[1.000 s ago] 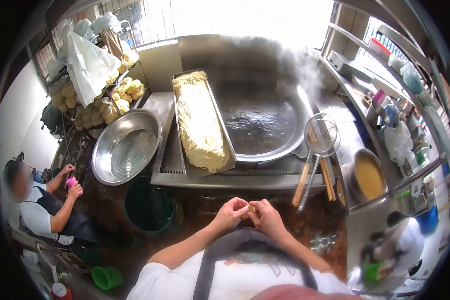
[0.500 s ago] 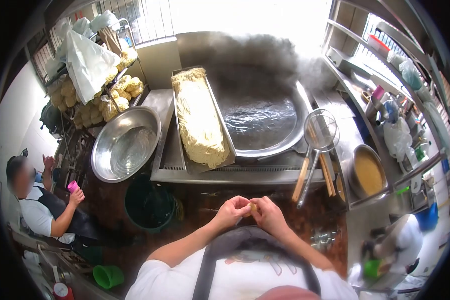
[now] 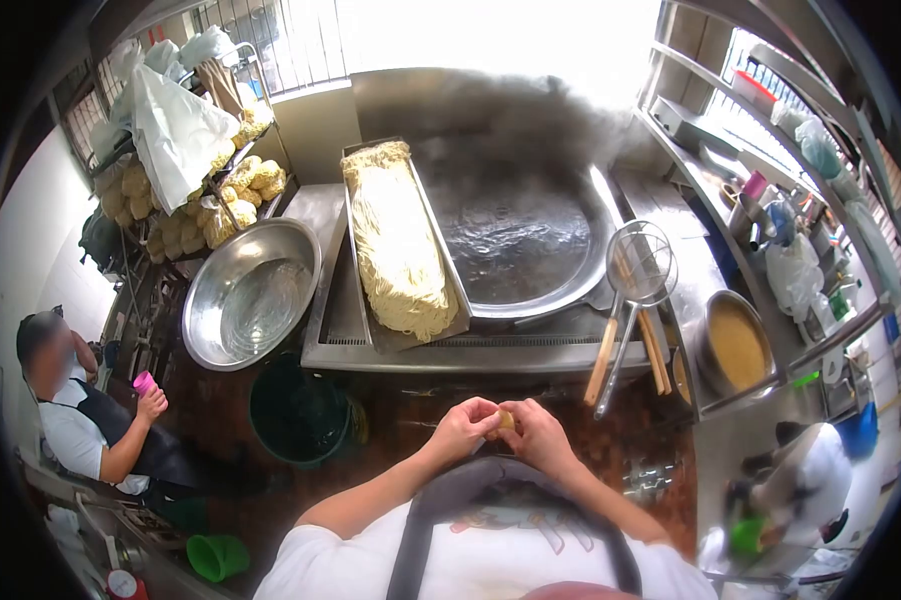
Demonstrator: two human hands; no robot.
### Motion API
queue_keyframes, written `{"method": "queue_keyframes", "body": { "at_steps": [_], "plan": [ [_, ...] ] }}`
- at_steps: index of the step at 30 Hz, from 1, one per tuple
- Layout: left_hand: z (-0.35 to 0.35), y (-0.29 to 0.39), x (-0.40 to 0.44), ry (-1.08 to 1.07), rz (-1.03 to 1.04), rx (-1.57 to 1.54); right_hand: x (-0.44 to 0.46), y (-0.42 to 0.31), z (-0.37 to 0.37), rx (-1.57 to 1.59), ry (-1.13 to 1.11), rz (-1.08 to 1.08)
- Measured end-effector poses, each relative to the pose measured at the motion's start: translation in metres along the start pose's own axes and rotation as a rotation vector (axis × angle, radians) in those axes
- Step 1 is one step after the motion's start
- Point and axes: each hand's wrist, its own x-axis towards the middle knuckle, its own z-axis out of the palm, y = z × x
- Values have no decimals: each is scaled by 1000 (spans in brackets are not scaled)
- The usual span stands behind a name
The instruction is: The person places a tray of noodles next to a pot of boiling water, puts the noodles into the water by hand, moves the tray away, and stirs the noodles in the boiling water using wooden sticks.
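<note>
- Left hand: fingers closed, gripping a small pale-yellow piece at the fingertips.
- Right hand: fingers closed on the same piece, opposite the left hand; the piece is partly hidden, its exact shape cannot be told.
- Long rectangular metal tray: beyond the left hand, on the stainless-steel counter; carries a mass of pale-yellow noodles.
- Wide round metal pan: beyond both hands, right of the tray; contains dark liquid, steam above.
- Round wire-mesh skimmer: beyond and right of the right hand, near wooden handles.
- Large silver metal bowl: beyond and left of the left hand.
- Dark-green round bucket: left of the left hand, below counter level.
</note>
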Motion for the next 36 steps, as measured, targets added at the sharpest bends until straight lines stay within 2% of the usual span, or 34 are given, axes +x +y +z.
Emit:
{"method": "queue_keyframes", "body": {
  "at_steps": [3,12,27,36],
  "plan": [
    [-1,7,4,-15,29,40,6,2,-1,19,30,-25],
    [-1,3,13,-57,24,-97,10,3,-4,51,90,-25],
    [-5,8,7,-73,59,-69,11,-5,-5,49,138,-81],
    [-4,9,1,-70,39,-60,6,-9,-6,45,25,6]
  ]
}}
